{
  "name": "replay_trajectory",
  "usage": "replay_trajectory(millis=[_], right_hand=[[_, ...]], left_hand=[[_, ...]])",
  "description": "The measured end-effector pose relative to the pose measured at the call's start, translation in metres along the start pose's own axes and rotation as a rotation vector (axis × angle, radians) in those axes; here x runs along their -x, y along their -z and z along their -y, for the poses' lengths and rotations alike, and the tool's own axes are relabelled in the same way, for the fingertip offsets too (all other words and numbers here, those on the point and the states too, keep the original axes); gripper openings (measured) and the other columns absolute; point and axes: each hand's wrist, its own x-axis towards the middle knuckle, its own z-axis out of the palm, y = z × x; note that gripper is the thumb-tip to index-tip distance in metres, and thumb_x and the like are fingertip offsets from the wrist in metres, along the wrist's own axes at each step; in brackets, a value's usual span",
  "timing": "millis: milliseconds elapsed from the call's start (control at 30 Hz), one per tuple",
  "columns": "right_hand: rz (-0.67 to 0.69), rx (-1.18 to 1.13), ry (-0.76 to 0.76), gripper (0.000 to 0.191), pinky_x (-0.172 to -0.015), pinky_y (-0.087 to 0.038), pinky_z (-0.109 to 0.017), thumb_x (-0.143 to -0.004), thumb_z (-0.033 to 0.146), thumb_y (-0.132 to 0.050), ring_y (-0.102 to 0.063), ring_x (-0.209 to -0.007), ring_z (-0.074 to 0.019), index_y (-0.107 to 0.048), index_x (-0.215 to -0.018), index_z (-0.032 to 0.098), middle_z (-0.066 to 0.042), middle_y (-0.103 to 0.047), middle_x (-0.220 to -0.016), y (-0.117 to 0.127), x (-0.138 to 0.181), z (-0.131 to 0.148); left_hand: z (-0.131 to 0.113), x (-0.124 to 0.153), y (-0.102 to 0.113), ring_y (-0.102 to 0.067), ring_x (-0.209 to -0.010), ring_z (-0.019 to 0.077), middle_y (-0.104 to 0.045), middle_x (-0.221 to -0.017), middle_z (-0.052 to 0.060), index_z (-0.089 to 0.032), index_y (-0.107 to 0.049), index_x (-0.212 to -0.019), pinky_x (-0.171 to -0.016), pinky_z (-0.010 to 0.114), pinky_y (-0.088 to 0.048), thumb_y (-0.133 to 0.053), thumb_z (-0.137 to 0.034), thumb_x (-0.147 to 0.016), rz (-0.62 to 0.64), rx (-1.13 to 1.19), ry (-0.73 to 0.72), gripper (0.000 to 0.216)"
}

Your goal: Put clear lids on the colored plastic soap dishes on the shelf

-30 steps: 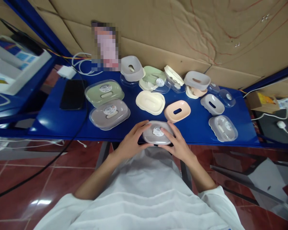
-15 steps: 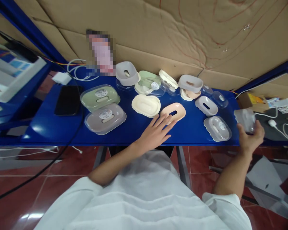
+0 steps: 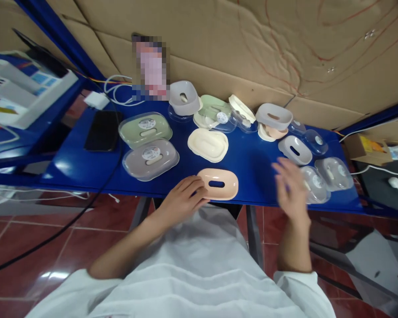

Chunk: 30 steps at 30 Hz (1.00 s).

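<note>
My left hand (image 3: pixel 183 197) rests at the front edge of the blue table (image 3: pixel 69 170), its fingers curled on the left end of a pink soap dish tray (image 3: pixel 219 183) with a slot in it. My right hand (image 3: pixel 292 190) hovers over the table's right part, blurred by motion, fingers spread and holding nothing. Just right of it lie two lidded grey soap boxes (image 3: pixel 333 173), one partly hidden behind the hand.
Further back stand a cream tray (image 3: pixel 208 144), a green lidded box (image 3: pixel 145 128), a grey lidded box (image 3: pixel 151 158) and several loose trays and clear lids. A black phone (image 3: pixel 102 130) and charger cables lie at the left. A cardboard wall stands behind.
My left hand has pulled the pink tray from mid-table to the front edge. My right hand has set the grey lidded box down at the right and moved back left, empty.
</note>
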Motion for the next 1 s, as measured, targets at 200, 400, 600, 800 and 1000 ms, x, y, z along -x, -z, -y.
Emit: replay_trajectory(millis=[200, 400, 600, 800, 1000], right_hand=[[0.348, -0.063, 0.211, 0.047, -0.128, -0.041, -0.057, -0.112, 0.025, -0.048, -0.051, -0.153, -0.0294, -0.057, -0.157, 0.026, -0.01, -0.061, -0.159, -0.099, -0.063, 0.074], [0.339, -0.137, 0.23, 0.031, -0.121, -0.052, -0.053, -0.111, 0.025, -0.053, -0.067, -0.133, -0.0276, -0.076, -0.131, 0.023, -0.011, -0.077, -0.129, -0.1, -0.048, 0.07], [0.348, -0.238, 0.219, 0.033, -0.12, -0.055, -0.053, -0.11, 0.019, -0.051, -0.06, -0.145, -0.0275, -0.071, -0.136, 0.023, -0.011, -0.072, -0.142, -0.076, 0.006, 0.072], [0.033, -0.192, -0.041, 0.038, -0.113, -0.058, -0.056, -0.108, 0.028, -0.056, -0.066, -0.137, -0.0314, -0.063, -0.146, 0.029, -0.013, -0.071, -0.141, -0.075, 0.026, 0.072], [0.341, -0.072, 0.237, 0.047, -0.127, -0.043, -0.058, -0.107, 0.038, -0.064, -0.042, -0.16, -0.0328, -0.06, -0.153, 0.029, -0.01, -0.052, -0.167, -0.083, 0.009, 0.077]], left_hand=[[0.015, 0.047, 0.019, -0.071, -0.125, 0.0276, -0.073, -0.115, 0.007, -0.024, -0.068, -0.117, -0.111, 0.048, -0.062, -0.074, -0.02, -0.098, -0.168, 0.007, 0.138, 0.02], [0.012, 0.057, 0.024, -0.071, -0.124, 0.0268, -0.07, -0.119, 0.008, -0.026, -0.063, -0.127, -0.107, 0.048, -0.065, -0.079, -0.014, -0.093, -0.392, 0.041, 0.189, 0.039], [0.01, 0.035, 0.008, -0.069, -0.127, 0.0273, -0.069, -0.123, 0.007, -0.027, -0.063, -0.128, -0.11, 0.05, -0.062, -0.077, -0.018, -0.096, -0.359, 0.073, 0.185, 0.037], [0.008, 0.019, -0.01, -0.067, -0.132, 0.0272, -0.071, -0.124, 0.009, -0.024, -0.067, -0.122, -0.119, 0.051, -0.056, -0.07, -0.021, -0.101, -0.21, 0.09, 0.166, 0.022], [0.01, 0.016, -0.01, -0.069, -0.125, 0.0286, -0.073, -0.123, 0.01, -0.023, -0.07, -0.122, -0.115, 0.05, -0.056, -0.071, -0.024, -0.1, -0.093, -0.011, 0.106, 0.022]])
